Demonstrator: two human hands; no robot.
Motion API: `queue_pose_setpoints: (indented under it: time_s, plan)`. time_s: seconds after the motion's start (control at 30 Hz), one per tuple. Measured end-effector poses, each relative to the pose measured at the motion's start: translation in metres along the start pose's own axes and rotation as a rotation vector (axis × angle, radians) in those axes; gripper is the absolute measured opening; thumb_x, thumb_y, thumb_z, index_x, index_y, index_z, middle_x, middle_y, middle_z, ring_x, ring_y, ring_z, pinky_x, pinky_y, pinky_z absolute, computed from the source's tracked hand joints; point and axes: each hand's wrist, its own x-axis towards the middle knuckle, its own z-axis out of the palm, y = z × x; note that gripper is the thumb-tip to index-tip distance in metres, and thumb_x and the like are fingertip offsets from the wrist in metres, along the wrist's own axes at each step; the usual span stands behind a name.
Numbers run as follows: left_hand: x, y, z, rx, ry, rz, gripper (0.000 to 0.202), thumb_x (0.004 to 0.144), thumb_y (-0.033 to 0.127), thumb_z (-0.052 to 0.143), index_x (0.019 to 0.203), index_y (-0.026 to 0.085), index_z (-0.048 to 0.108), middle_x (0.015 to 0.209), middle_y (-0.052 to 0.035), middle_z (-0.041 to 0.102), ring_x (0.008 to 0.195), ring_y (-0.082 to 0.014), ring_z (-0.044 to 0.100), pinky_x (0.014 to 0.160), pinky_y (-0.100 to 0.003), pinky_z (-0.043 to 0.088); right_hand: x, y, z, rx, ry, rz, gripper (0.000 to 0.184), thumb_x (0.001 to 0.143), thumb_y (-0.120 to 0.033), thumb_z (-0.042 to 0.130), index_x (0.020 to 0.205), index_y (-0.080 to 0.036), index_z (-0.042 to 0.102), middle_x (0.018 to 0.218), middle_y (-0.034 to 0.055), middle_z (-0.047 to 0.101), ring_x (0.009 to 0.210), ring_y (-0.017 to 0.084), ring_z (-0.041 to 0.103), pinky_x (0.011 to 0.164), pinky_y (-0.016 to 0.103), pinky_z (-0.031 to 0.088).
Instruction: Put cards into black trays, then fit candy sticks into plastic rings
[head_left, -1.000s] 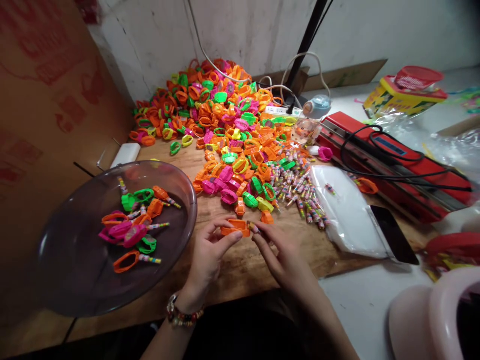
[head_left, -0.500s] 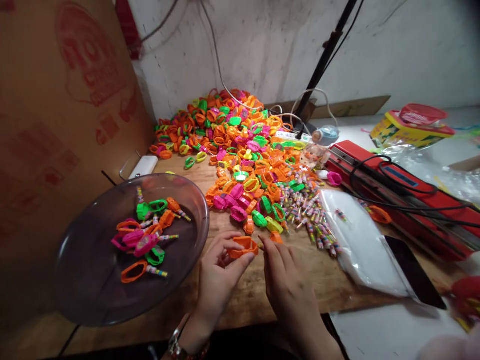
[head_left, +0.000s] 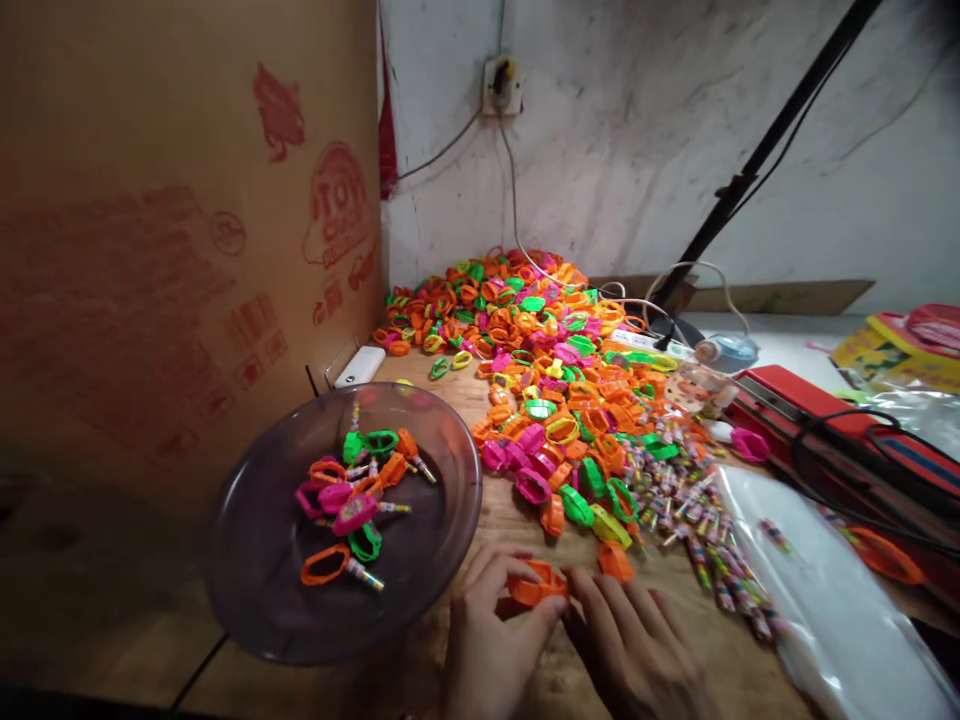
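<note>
Between the thumb and fingers of my left hand (head_left: 499, 630) is an orange plastic toy watch (head_left: 538, 585), an angular loop. My right hand (head_left: 634, 645) meets its right end with closed fingertips; what they pinch is hidden. Beyond my hands lies a heap of similar toy watches (head_left: 555, 400) in orange, green, pink and yellow. To its right is a pile of small candy-filled tubes (head_left: 679, 490). At left, a translucent dark bowl (head_left: 255, 600) holds several toy watches with tubes attached, such as an orange one (head_left: 325, 565).
A big cardboard box (head_left: 180, 300) stands on the left, with a white device (head_left: 361, 367) beside it. On the right are clear plastic bags (head_left: 817, 590), a red sealing machine (head_left: 795, 400) with a black cable, and a yellow tub (head_left: 892, 350). A power strip (head_left: 645, 343) lies behind the heap.
My view has swung left and up, so everything sits lower and further right. My right fingertips, apart from the toy watch before, now touch its end. The bowl's contents look the same.
</note>
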Motion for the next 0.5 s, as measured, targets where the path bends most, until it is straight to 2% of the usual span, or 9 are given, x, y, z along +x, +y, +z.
queue_pose_setpoints:
  time_s: [0.1,0.23,0.4,0.5]
  plan:
    - [-0.008,-0.001,-0.007,0.137,0.001,0.140,0.008,0.074,0.018,0.069,0.079,0.023,0.067,0.093,-0.0059,0.071,0.085,-0.0194,0.070,0.066,-0.024,0.061,0.008,-0.002,-0.005,0.053,0.059,-0.018,0.025,0.100,-0.020,0.036,0.101,-0.013,0.059,0.074,0.0065,0.068,0.068,0.020,0.059,0.071,0.034,0.039]
    - [-0.012,-0.009,-0.012,0.254,0.042,0.333,0.006,0.082,0.030,0.065,0.084,0.024,0.066,0.096,-0.0063,0.071,0.086,-0.0194,0.070,0.071,-0.024,0.061,0.019,-0.005,-0.013,0.102,0.082,0.004,0.025,0.100,-0.020,0.035,0.095,-0.015,0.059,0.068,0.0020,0.068,0.059,0.015,0.059,0.067,0.030,0.038]
    - [-0.002,-0.009,-0.014,0.356,0.038,0.452,0.015,0.086,0.037,0.060,0.085,0.024,0.066,0.094,-0.0070,0.072,0.083,-0.0196,0.072,0.070,-0.025,0.062,0.012,-0.009,-0.009,0.087,0.133,0.092,0.022,0.099,-0.020,0.038,0.096,-0.016,0.059,0.067,0.0013,0.069,0.059,0.015,0.062,0.071,0.029,0.039]
    - [0.008,0.000,-0.019,0.395,-0.049,0.486,0.011,0.083,0.035,0.064,0.083,0.024,0.068,0.093,-0.0051,0.074,0.082,-0.0189,0.073,0.072,-0.022,0.061,0.007,-0.010,-0.005,0.069,0.117,0.136,0.018,0.095,-0.020,0.043,0.099,-0.014,0.060,0.067,0.0016,0.067,0.058,0.015,0.060,0.070,0.030,0.038]
